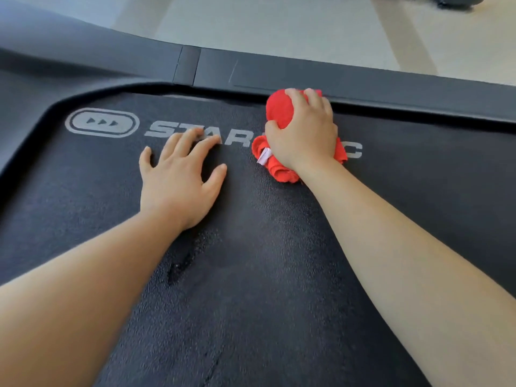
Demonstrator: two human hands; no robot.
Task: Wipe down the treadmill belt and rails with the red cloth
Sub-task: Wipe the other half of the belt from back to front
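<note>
The black textured treadmill belt fills most of the view, with a grey logo printed across its far part. My right hand grips a bunched red cloth and presses it onto the belt right beside the far side rail. A small white tag sticks out of the cloth near my wrist. My left hand lies flat on the belt with fingers spread, just left of the cloth, its fingertips over the logo letters.
The dark plastic motor cover curves round the belt's left end. Beyond the rail lies pale floor. A dark object sits on the floor at the top right edge.
</note>
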